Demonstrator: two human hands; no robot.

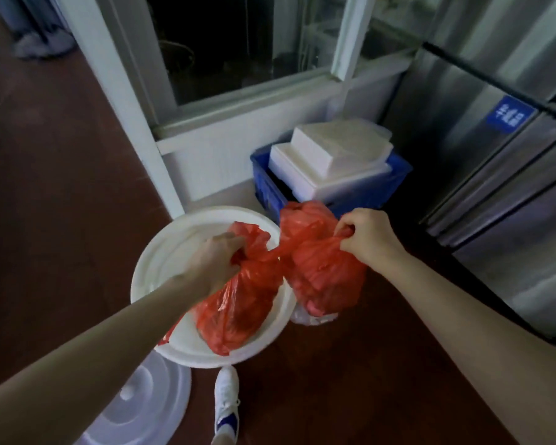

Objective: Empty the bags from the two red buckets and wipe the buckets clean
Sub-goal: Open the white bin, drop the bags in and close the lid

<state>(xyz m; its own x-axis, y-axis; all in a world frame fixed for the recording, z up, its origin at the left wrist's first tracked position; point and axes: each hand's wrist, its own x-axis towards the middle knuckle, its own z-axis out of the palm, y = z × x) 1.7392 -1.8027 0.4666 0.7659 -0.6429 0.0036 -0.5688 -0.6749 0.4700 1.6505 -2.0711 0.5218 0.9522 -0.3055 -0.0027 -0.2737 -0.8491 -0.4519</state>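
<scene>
Floor (pixel 61 187): dark red-brown, carries everything below.
Steel cabinet (pixel 495 203): far right, brushed metal doors, a blue label (pixel 509 114) on the upper one.
Window frame (pixel 238 101): white, dark glass behind, standing along the back.
Blue crate (pixel 267 184): against the wall below the window, holding stacked white foam boxes (pixel 328 155).
White round lid (pixel 167 252): centre, just in front of the crate. A red sliver shows at its lower left edge; whether that is a bucket cannot be told.
Clear lid (pixel 148 409): lying flat on the floor at lower left, partly behind the left forearm.
Left red bag (pixel 238 309): full, hanging over the white round lid.
Right red bag (pixel 321 274): full, hanging just beside the first and touching it, with a bit of white plastic (pixel 302 317) beneath it.
Left hand (pixel 215 261): fingers curled tight round the gathered neck of the left red bag.
Right hand (pixel 369 236): fingers pinching the top of the right red bag.
White shoe (pixel 227 399): blue trim, below the white round lid.
</scene>
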